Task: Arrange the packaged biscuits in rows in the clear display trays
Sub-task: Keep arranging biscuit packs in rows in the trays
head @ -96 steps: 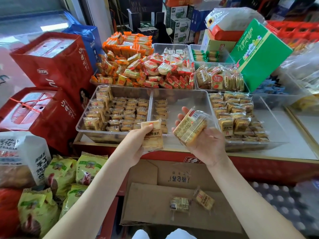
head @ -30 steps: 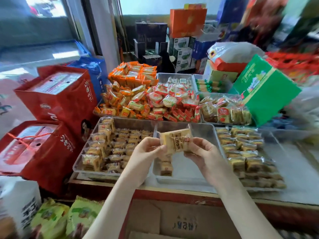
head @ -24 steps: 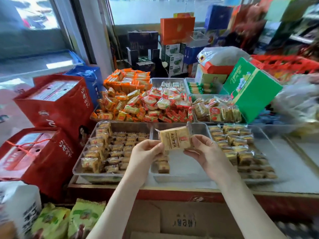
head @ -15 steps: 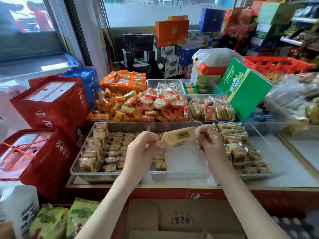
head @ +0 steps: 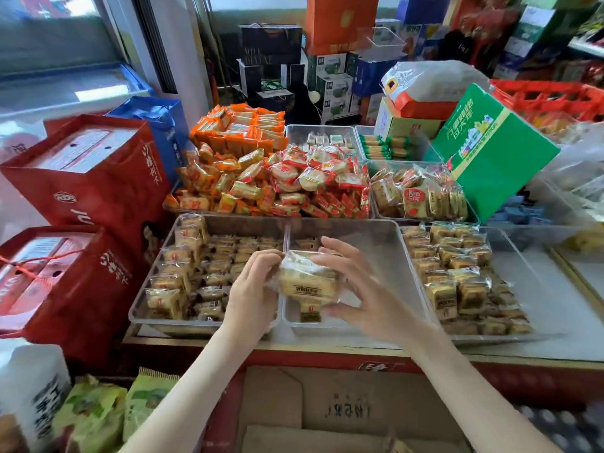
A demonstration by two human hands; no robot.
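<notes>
A clear-wrapped biscuit packet [head: 307, 284] with a dark label is held low over the left side of the middle clear tray [head: 369, 246]. My left hand [head: 253, 289] grips its left end with curled fingers. My right hand [head: 359, 289] pinches its right end, thumb below and spread fingers above. A short column of the same packets [head: 310, 313] runs along that tray's left wall, partly hidden by the held one. The left tray [head: 143, 310] holds rows of packets. The right tray [head: 539, 289] is filled on its left half.
Behind the trays lie heaps of orange and red snack packets [head: 277, 178] and a green carton [head: 490, 152]. Red gift boxes [head: 88, 178] stand at the left. An open cardboard box [head: 327, 410] sits below the counter edge, with green bags [head: 108, 410] at lower left.
Both hands have lowered the packet from chest height above the trays down onto the left column of the middle tray, and the packet now faces label-forward.
</notes>
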